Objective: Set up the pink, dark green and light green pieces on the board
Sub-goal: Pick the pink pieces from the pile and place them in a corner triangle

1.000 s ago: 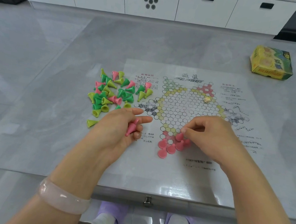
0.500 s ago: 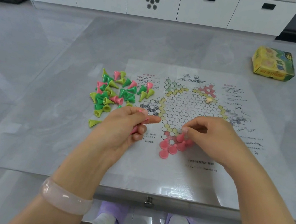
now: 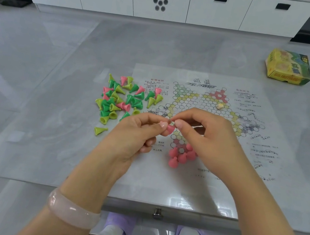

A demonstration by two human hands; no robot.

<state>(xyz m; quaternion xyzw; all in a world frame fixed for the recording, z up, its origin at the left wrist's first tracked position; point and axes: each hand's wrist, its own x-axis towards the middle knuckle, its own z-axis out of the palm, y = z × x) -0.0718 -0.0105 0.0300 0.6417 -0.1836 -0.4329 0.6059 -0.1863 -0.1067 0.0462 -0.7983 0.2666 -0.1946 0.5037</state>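
My left hand (image 3: 137, 133) held one pink piece (image 3: 170, 128) in its pinched fingertips. The wide round bottom of the piece showed at my fingertips and faced to the right and a little down. Its pointy end was hidden, so I think the piece lay on its side, pointing back toward my left hand.

My right hand (image 3: 209, 142) was right next to it. Its thumb and first finger were pinched close together at the piece, touching it or almost touching it. I could not tell if the right hand had a grip on it yet. Both hands met in the air above the board (image 3: 202, 108).

The pink corner (image 3: 181, 144) of the board was just below my hands, on the side near me. Some pink pieces (image 3: 181, 156) stood there already, partly under my right hand. My right hand was the closer one to that corner. I think the piece had to be turned bottom down and set on an empty spot there.

The other loose pieces (image 3: 124, 100) lay in a pile to the left of the board. They were pink, dark green and light green, and lay nearer my left hand.
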